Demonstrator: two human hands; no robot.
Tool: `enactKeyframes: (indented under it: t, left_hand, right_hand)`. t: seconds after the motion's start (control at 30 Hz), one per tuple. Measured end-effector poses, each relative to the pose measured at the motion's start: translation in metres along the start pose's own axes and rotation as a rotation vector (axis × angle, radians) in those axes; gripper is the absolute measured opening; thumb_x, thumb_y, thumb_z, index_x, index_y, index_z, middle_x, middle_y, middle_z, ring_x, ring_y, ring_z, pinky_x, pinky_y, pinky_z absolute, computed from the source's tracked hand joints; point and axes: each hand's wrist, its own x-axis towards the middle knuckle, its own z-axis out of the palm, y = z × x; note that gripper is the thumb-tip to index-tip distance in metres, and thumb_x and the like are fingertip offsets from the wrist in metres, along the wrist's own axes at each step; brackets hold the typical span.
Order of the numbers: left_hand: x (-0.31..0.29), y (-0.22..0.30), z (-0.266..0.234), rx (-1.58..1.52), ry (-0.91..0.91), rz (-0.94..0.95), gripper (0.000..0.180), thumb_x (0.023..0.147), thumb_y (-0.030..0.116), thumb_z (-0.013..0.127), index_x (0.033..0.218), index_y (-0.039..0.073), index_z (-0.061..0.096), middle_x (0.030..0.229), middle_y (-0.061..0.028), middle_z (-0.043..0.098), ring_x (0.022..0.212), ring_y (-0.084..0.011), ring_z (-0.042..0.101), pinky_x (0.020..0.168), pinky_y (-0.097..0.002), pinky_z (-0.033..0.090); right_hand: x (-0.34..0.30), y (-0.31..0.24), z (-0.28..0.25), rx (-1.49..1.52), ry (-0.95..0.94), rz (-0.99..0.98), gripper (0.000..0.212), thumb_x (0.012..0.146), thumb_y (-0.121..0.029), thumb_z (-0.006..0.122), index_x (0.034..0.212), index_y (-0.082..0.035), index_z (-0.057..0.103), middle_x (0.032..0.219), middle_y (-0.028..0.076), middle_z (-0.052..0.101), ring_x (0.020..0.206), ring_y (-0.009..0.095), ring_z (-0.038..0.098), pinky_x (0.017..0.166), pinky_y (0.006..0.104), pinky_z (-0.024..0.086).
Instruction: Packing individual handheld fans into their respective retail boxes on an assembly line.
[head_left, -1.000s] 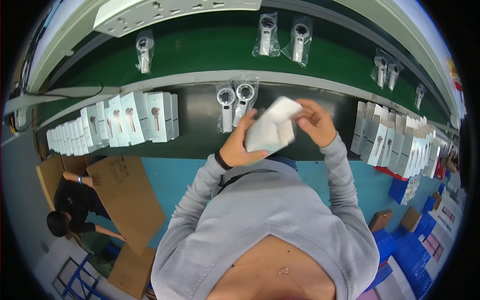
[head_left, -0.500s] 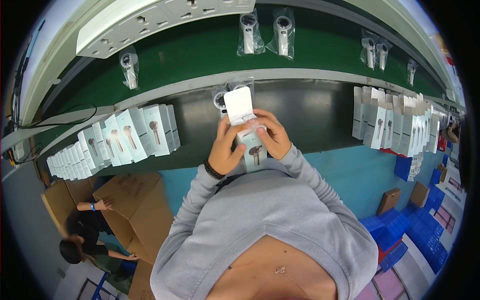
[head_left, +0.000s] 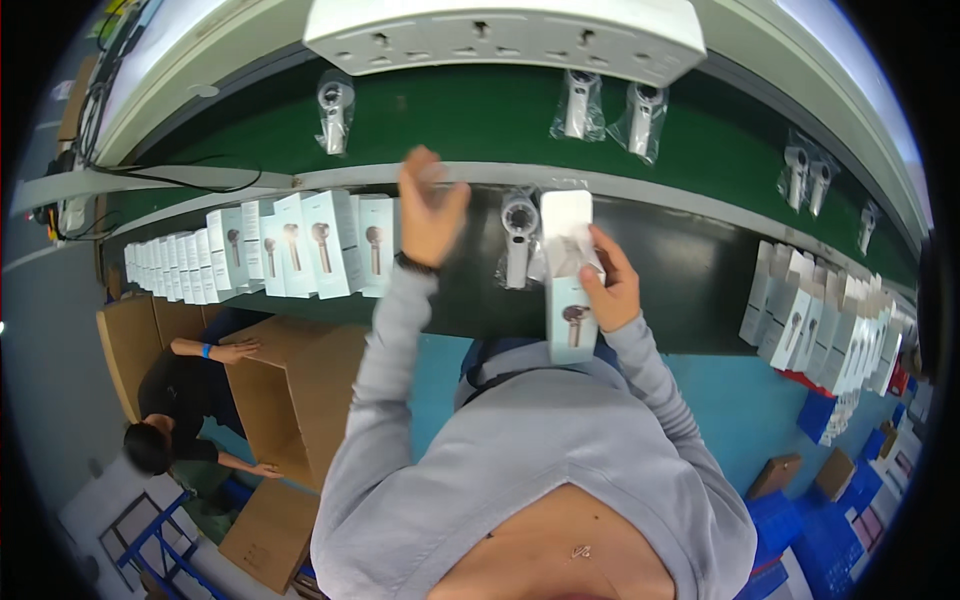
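My right hand point(head_left: 614, 282) grips a pale blue-and-white carton point(head_left: 572, 335) near its top right edge. The carton's white top flap stands up, and a dark handheld fan is pictured on its front. Clear plastic shows at its opening. Raised over the bench's far edge, my left hand point(head_left: 430, 215) is slightly blurred, its fingers apart with nothing in them. Between my hands, a white handheld fan point(head_left: 518, 235) in a clear bag lies on the dark bench; more clear plastic shows beside it, partly hidden by the carton.
Rows of upright cartons line the bench at left point(head_left: 320, 245) and right point(head_left: 800, 320). Several bagged fans lie on the green belt point(head_left: 450, 120) beyond. A white power strip point(head_left: 500, 40) overhangs it. At lower left a co-worker point(head_left: 180, 400) handles a large cardboard box point(head_left: 320, 390).
My left hand has let go of the carton and moved up and left. The right hand keeps hold of the carton. The whole view has shifted, uncovering the bagged fan.
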Motion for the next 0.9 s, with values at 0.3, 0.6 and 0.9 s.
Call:
enactKeyframes:
  t: [0.3, 0.6, 0.9]
  left_hand:
    - [0.242, -0.189, -0.145, 1.11, 0.272, -0.09, 0.088, 0.066, 0.026, 0.076, 0.135, 0.0, 0.026, 0.134, -0.0284, 0.033, 0.119, -0.0395, 0.037, 0.102, -0.0401, 0.032]
    - [0.335, -0.173, 0.02, 0.699, 0.008, 0.135, 0.086, 0.07, 0.023, 0.073, 0.133, -0.004, 0.021, 0.13, -0.0271, 0.037, 0.117, -0.0362, 0.041, 0.1, -0.0375, 0.033]
    - [0.194, -0.131, 0.005, 0.586, -0.072, -0.048, 0.084, 0.074, 0.019, 0.07, 0.132, -0.009, 0.016, 0.126, -0.0257, 0.041, 0.115, -0.0329, 0.044, 0.099, -0.0349, 0.033]
  right_hand:
    - [-0.002, -0.002, -0.036, -0.249, 0.092, -0.009, 0.04, 0.077, -0.008, 0.066, 0.115, 0.0, 0.055, 0.109, 0.012, 0.054, 0.096, 0.019, 0.055, 0.082, 0.0282, 0.045]
    - [0.001, -0.001, -0.038, -0.324, 0.331, 0.121, 0.037, 0.08, -0.012, 0.064, 0.113, 0.001, 0.054, 0.11, 0.01, 0.052, 0.099, 0.017, 0.053, 0.084, 0.028, 0.043]
    - [-0.006, -0.006, -0.07, -0.282, 0.349, -0.007, 0.039, 0.081, -0.011, 0.064, 0.116, 0.001, 0.052, 0.109, 0.009, 0.051, 0.1, 0.016, 0.052, 0.084, 0.0275, 0.043]
